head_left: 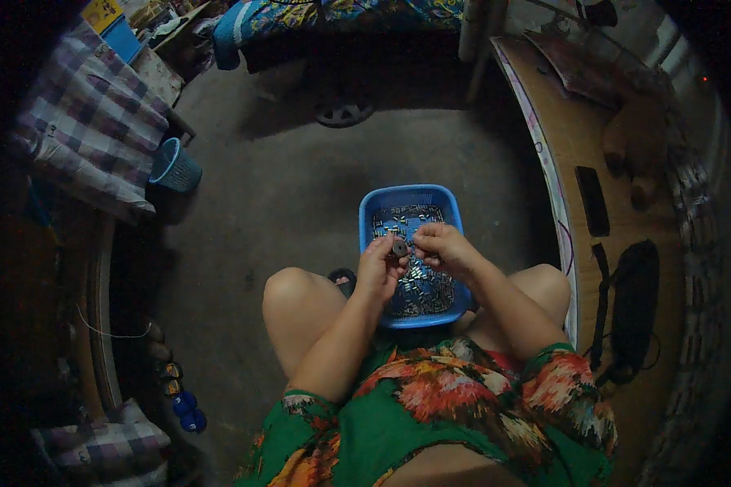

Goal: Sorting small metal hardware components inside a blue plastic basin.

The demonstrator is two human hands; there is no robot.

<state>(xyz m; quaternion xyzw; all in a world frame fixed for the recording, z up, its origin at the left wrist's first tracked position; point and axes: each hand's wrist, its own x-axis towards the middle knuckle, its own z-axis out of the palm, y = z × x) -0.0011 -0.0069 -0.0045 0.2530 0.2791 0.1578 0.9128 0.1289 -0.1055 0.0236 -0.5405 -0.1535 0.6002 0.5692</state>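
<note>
Holding one round piece (399,248) above one basket (421,322): left hand (376,268)

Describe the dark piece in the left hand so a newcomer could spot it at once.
Start at the blue basket near the middle, then the left hand above it. That hand holds the dark piece. Its dark, round face sets it apart from the shiny little metal pieces in the basket.

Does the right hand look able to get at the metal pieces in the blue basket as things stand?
Probably yes: the right hand appears to be over the blue basket, whose top is open, and nothing visible blocks the way down to the metal pieces.
</note>
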